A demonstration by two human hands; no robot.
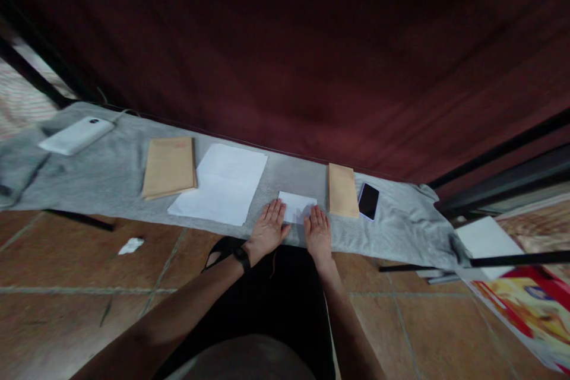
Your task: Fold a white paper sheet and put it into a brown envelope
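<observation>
Head view: both hands (291,228) flat on folded paper (297,206)

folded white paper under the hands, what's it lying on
The folded white paper lies on grey cloth. Left hand and right hand press its near edge, which they cover.

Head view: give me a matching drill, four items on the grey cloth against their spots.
Items:
1. small white paper
2. phone
3. large white sheet
4. white power bank

Places:
A. far left end of the grey cloth, cable attached
B. under the fingertips of the left hand and right hand
C. just right of the narrow brown envelope
D. just right of the wide brown envelope

Pairs: 1-B, 2-C, 3-D, 4-A
</observation>
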